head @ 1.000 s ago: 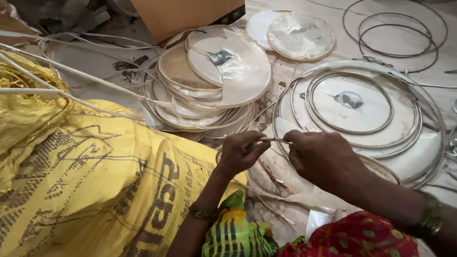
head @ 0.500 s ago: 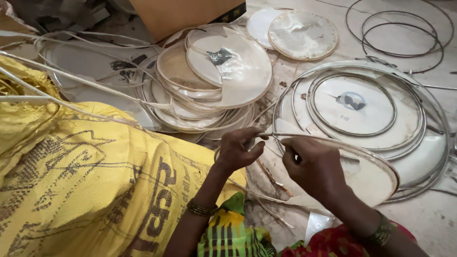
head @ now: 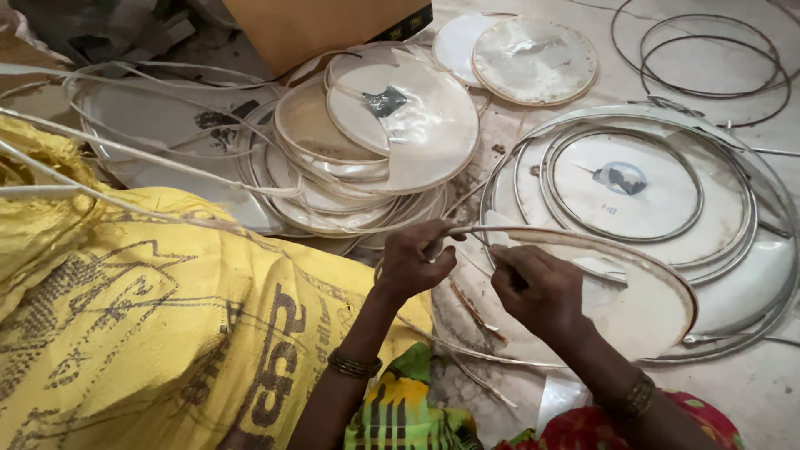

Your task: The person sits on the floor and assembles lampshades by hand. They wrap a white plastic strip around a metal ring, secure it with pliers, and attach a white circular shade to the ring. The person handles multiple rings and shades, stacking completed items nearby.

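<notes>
Concrete floor (head: 754,392), littered with round drum skins and hoops. Left hand (head: 414,260) pinched shut on the rim of a framed drum skin (head: 621,300) lying at 5 o'clock, grip at its 10 o'clock edge. Right hand (head: 540,287) closed, fingers curled against the same rim just beside the left. Yellow sack (head: 142,333) at 8 o'clock, stacked skins (head: 375,142) at 12, bare wire rings (head: 708,58) at 2.
</notes>
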